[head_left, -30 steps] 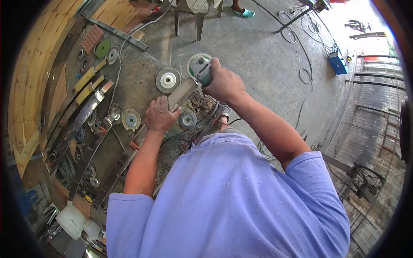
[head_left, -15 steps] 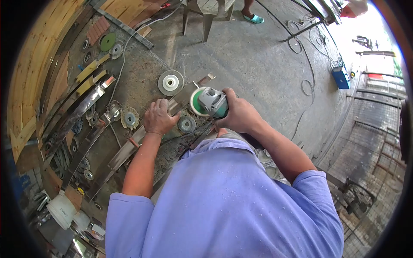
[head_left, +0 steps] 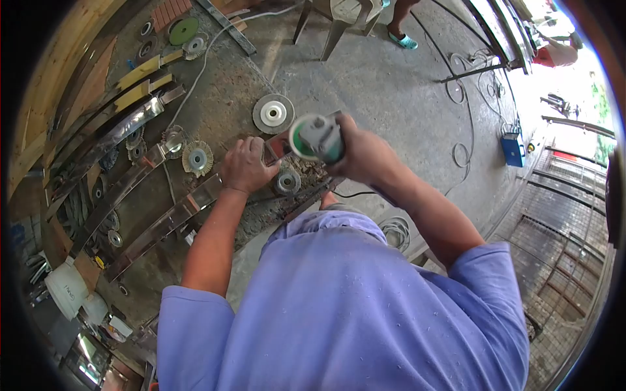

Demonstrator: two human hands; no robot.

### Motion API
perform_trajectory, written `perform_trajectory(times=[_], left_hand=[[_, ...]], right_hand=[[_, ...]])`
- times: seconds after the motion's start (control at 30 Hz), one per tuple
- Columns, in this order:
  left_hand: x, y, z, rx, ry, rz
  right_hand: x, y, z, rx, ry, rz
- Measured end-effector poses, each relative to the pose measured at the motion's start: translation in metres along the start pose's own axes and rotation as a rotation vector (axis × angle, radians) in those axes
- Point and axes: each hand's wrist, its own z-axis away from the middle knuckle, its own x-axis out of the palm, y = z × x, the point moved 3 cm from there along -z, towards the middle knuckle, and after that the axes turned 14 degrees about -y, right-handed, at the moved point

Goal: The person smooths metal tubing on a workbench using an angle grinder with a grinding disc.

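Observation:
My right hand [head_left: 364,148] is wrapped round the body of an angle grinder [head_left: 326,139], which is slightly blurred. Its pale-rimmed disc with a green face [head_left: 299,138] overlaps the upper stretch of a long, curved, shiny metal bar [head_left: 163,223]. My left hand [head_left: 246,164] is closed over that same bar, just left of the disc. From there the bar runs down and left past my forearm. Close to my left fingers a grey abrasive wheel [head_left: 285,182] lies on the floor, and a larger wheel with a white hub [head_left: 273,113] lies above them.
More curved metal bars [head_left: 124,192] lie at the left, with a flap wheel [head_left: 197,158] and a green disc [head_left: 184,30] nearby. A white bucket [head_left: 66,290] stands lower left. A plastic chair [head_left: 339,19] and a person's foot in a sandal [head_left: 403,40] are ahead. Cables cross the floor near a blue box [head_left: 513,149].
The view has shifted, so the floor items sit elsewhere in it. The grinder has moved up and left over the bar, nearer my left hand. Both hands keep their hold.

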Motion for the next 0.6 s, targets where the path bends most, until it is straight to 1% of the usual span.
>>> perform_trajectory(times=[0.03,0.07,0.13,0.17,0.2,0.3,0.33,0.4,0.47,0.6], left_hand=[[0.0,0.0,-0.002,-0.018,-0.021,0.019],[0.0,-0.002,-0.005,-0.01,0.017,0.016],[0.007,-0.001,-0.002,0.007,0.064,0.012],[0.01,0.0,0.0,0.013,0.052,0.025],[0.007,0.0,0.0,0.019,0.05,0.032],[-0.001,-0.001,0.001,0.001,0.014,0.042],[-0.001,-0.001,0.001,-0.011,-0.005,0.05],[-0.004,-0.001,-0.002,-0.001,0.025,0.055],[-0.001,0.002,0.004,0.018,0.016,0.057],[0.004,-0.005,-0.003,0.072,-0.011,0.018]], right_hand=[[-0.002,0.0,0.005,0.004,-0.034,0.022],[0.009,0.014,0.003,-0.051,-0.015,0.029],[0.007,0.013,-0.001,-0.014,-0.033,0.071],[0.007,0.01,-0.003,0.006,-0.041,0.083],[-0.001,0.0,-0.005,-0.053,0.011,0.041],[-0.009,0.004,-0.013,-0.032,0.073,0.025],[-0.007,0.009,-0.005,-0.031,0.042,-0.024],[0.001,0.02,0.01,-0.002,0.029,-0.046],[0.01,0.032,0.025,0.054,0.025,-0.078],[0.003,0.049,0.061,0.116,0.156,-0.132]])
